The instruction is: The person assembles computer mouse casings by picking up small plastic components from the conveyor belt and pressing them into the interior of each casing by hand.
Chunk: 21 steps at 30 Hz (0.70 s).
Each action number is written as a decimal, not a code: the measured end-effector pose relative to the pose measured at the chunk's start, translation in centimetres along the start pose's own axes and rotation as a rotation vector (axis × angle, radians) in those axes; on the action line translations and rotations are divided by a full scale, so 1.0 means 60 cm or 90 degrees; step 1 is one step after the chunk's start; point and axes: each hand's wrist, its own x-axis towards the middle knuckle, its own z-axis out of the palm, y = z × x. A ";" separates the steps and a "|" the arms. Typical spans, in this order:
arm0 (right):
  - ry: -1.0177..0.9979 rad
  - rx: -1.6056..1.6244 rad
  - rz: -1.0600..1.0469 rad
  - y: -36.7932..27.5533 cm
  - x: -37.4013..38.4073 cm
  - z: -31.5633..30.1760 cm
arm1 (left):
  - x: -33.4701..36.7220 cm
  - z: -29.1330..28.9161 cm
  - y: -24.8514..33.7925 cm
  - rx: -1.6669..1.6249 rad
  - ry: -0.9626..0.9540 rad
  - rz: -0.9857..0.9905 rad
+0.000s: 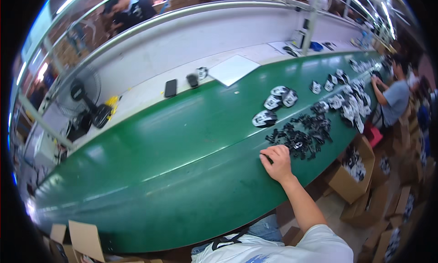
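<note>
My right hand is over the green work surface, its fingers curled and pinched together. Between thumb and fingers shows the dark edge of a small black part, mostly hidden by the hand. Right beside the fingertips spreads a loose pile of small black parts. Beyond it rest several curved white-and-black shells, among them a single shell and a small cluster. My left hand is out of sight.
A larger heap of shells lies to the right, near a seated co-worker. Open cardboard boxes stand below the right edge; another box is at lower left. Along the far ledge are a phone, a white board and a fan.
</note>
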 end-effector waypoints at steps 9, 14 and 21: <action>-0.157 0.322 -0.130 -0.058 0.087 0.058 | 0.078 0.037 0.213 -0.048 0.283 0.152; -0.232 0.428 -0.080 -0.039 0.068 0.115 | -0.042 0.355 0.771 -0.222 -0.085 0.380; -0.257 0.467 -0.018 0.003 0.069 0.064 | -0.251 0.635 1.254 -0.373 -0.507 0.604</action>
